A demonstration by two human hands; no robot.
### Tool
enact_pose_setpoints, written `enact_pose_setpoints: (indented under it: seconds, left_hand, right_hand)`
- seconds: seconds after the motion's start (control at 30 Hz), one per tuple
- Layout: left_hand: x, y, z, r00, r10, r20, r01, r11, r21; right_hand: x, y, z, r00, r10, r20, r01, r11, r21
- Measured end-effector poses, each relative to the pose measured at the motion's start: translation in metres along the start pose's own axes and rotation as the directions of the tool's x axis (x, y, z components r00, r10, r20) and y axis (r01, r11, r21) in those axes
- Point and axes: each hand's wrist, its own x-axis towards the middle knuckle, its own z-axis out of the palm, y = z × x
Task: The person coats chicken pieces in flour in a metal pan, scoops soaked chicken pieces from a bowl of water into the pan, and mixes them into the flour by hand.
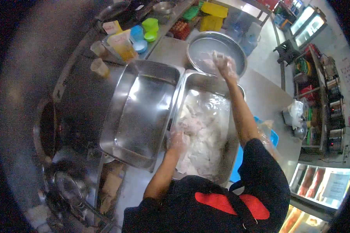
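Note:
My left hand (177,142), in what looks like a clear plastic glove, is at the left side of a deep steel tray (237,155). Its fingers are blurred and appear closed on a pale pinkish piece of raw meat (191,125). More whitish pieces (204,145) lie below it in cloudy liquid. Over a wide round metal bowl (237,42) is my right hand (224,66), also gloved and streaked white. Its fingers look apart, and a pale piece (209,62) shows in the bowl beside them.
A second steel tray (142,112) stands directly left of the first. Behind it are plastic containers (149,25) and a jug of yellow liquid (123,44). A blue tub (237,165) sits near my right elbow. Pans (70,186) are at the lower left, shelves (313,97) at right.

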Motion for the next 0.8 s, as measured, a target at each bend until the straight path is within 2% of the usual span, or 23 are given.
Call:
enact_pose_setpoints:
  seconds: [0.03, 0.07, 0.1, 0.13, 0.17, 0.2, 0.27, 0.33, 0.4, 0.43, 0.53, 0.6, 0.67, 0.7, 0.73, 0.77, 0.8]
  left_hand:
    - [0.006, -0.001, 0.004, 0.999, -0.039, 0.029, 0.040, 0.998, -0.052]
    - [0.013, -0.002, 0.011, 0.995, -0.077, 0.069, 0.084, 0.991, -0.105]
    - [0.021, -0.002, 0.017, 0.988, -0.107, 0.113, 0.124, 0.980, -0.154]
    - [0.028, -0.002, 0.024, 0.976, -0.136, 0.171, 0.171, 0.963, -0.207]
    - [0.034, -0.002, 0.030, 0.960, -0.156, 0.234, 0.215, 0.943, -0.253]
    - [0.038, -0.001, 0.038, 0.938, -0.164, 0.306, 0.256, 0.923, -0.288]
    - [0.042, 0.005, 0.052, 0.874, -0.193, 0.446, 0.361, 0.872, -0.331]
    - [0.019, 0.026, 0.093, 0.966, -0.159, 0.203, 0.183, 0.977, -0.106]
    - [0.011, 0.041, 0.104, 0.887, -0.332, 0.322, 0.361, 0.932, -0.033]
    - [0.012, 0.047, 0.105, 0.891, -0.365, 0.271, 0.363, 0.930, 0.058]
    - [0.010, 0.054, 0.106, 0.926, -0.367, 0.094, 0.336, 0.910, 0.242]
    - [0.014, 0.052, 0.100, 0.953, -0.302, 0.010, 0.283, 0.904, 0.319]
    - [0.035, 0.033, 0.068, 0.980, -0.195, -0.036, 0.194, 0.906, 0.376]
    - [0.044, 0.028, 0.057, 0.990, -0.137, -0.042, 0.137, 0.815, 0.562]
    - [0.057, 0.027, 0.059, 0.999, -0.001, 0.036, -0.028, 0.598, 0.801]
    - [0.069, 0.028, 0.065, 0.983, 0.106, 0.148, -0.173, 0.297, 0.939]
    - [0.078, 0.027, 0.069, 0.945, 0.173, 0.278, -0.274, -0.048, 0.961]
  right_hand:
    - [-0.027, -0.013, -0.024, 0.990, 0.073, 0.117, -0.101, 0.961, 0.258]
    - [-0.057, -0.027, -0.043, 0.947, 0.132, 0.294, -0.282, 0.782, 0.556]
    - [-0.090, -0.043, -0.060, 0.890, 0.103, 0.444, -0.432, 0.505, 0.747]
    - [-0.108, -0.069, -0.096, 0.884, -0.029, 0.467, -0.455, 0.184, 0.871]
    - [-0.126, -0.094, -0.133, 0.861, -0.160, 0.482, -0.504, -0.157, 0.849]
    - [-0.136, -0.109, -0.153, 0.848, -0.255, 0.464, -0.526, -0.509, 0.681]
    - [-0.143, -0.124, -0.181, 0.767, -0.066, 0.639, -0.617, -0.352, 0.704]
    - [-0.150, -0.124, -0.190, 0.728, 0.065, 0.682, -0.678, -0.081, 0.731]
    - [-0.146, -0.113, -0.189, 0.770, 0.096, 0.631, -0.624, 0.318, 0.713]
    - [-0.139, -0.109, -0.186, 0.794, 0.089, 0.601, -0.556, 0.506, 0.659]
    - [-0.120, -0.091, -0.166, 0.720, 0.091, 0.688, -0.682, 0.276, 0.677]
    - [-0.101, -0.068, -0.134, 0.734, 0.041, 0.678, -0.671, 0.199, 0.714]
    - [-0.067, -0.056, -0.154, 0.632, 0.053, 0.773, -0.765, -0.116, 0.633]
    - [-0.040, -0.063, -0.186, 0.650, 0.099, 0.753, -0.722, -0.230, 0.653]
    - [-0.018, -0.070, -0.212, 0.662, 0.147, 0.735, -0.664, -0.340, 0.666]
    - [-0.010, -0.031, -0.152, 0.793, 0.012, 0.609, -0.603, -0.132, 0.787]
    - [0.009, -0.005, -0.123, 0.802, 0.099, 0.589, -0.595, 0.217, 0.774]
